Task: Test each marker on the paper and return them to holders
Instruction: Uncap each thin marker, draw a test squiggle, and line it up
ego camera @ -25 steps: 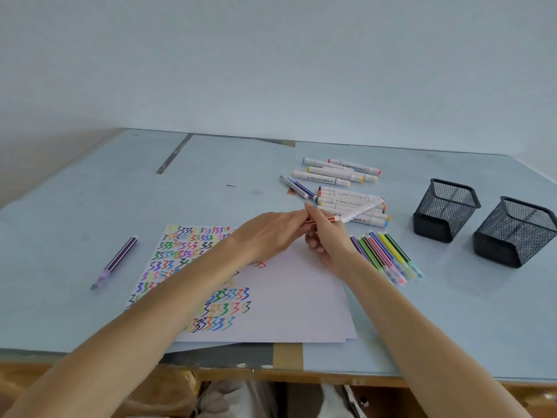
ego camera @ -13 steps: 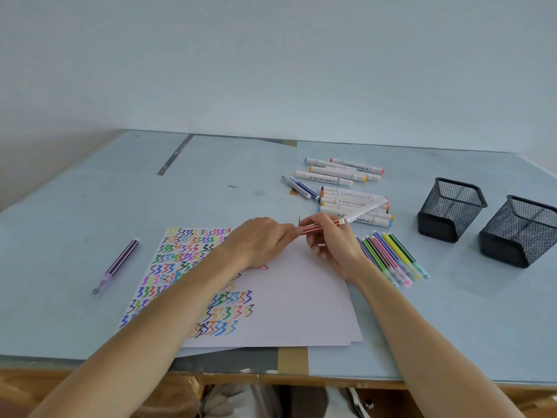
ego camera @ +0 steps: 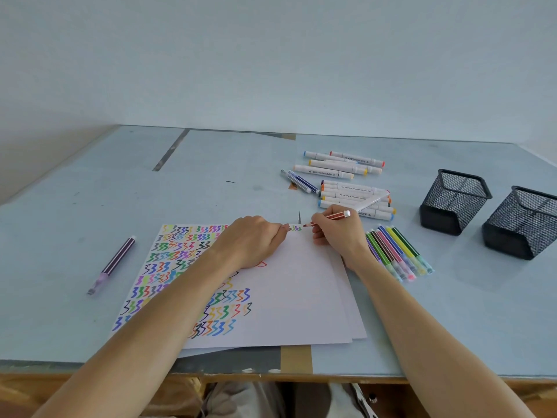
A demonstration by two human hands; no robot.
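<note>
The right hand (ego camera: 340, 236) grips a red marker (ego camera: 327, 219) like a pen, tip down at the top edge of the paper (ego camera: 289, 297), white end pointing to 2 o'clock. The left hand (ego camera: 251, 242) lies curled on the paper just at 9 o'clock of the tip; whether it holds anything, I cannot tell. Thin markers (ego camera: 398, 251) lie in a row at 3 o'clock of the right hand, thick white markers (ego camera: 352, 194) at its 12 o'clock. Two mesh holders (ego camera: 453, 203) stand on the table (ego camera: 90, 206) at 3 o'clock. A purple marker (ego camera: 113, 263) lies well apart at 9 o'clock.
</note>
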